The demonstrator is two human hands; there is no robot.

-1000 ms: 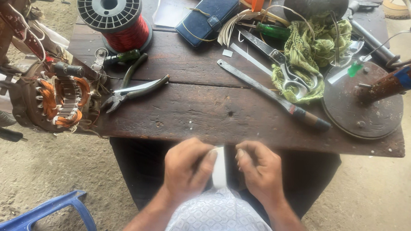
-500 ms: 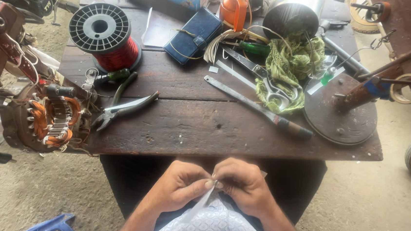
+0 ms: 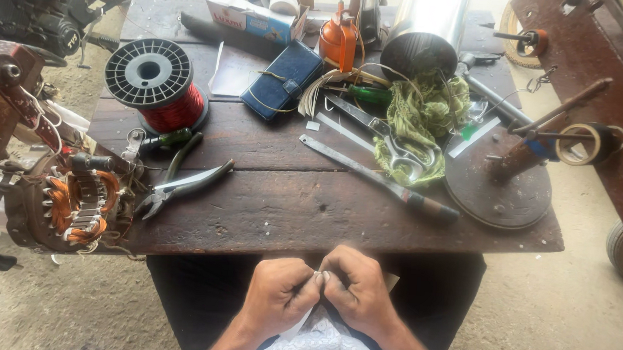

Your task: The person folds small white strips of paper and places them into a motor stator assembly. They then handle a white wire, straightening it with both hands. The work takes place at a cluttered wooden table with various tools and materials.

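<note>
My left hand (image 3: 278, 293) and my right hand (image 3: 356, 290) are pressed together just below the near edge of a dark wooden table (image 3: 286, 217). Both pinch a small pale strip (image 3: 321, 278) between their fingertips; most of it is hidden by the fingers. A motor stator (image 3: 75, 208) with orange copper windings hangs off the table's left edge. Pliers (image 3: 181, 185) lie beside it, and a spool of red wire (image 3: 157, 86) stands further back.
A long flat file (image 3: 378, 179), scissors on a green cloth (image 3: 419, 124), a blue wallet (image 3: 283, 79), a cardboard box (image 3: 254, 6) and an orange oil can (image 3: 339, 40) lie on the table. A round metal plate (image 3: 500, 184) sits at the right. A rusty cart (image 3: 618, 95) stands on the right.
My hands have closed together; the pale strip held between them a second ago is now almost fully covered by my fingertips. The view has tilted to show more of the table's far side.
</note>
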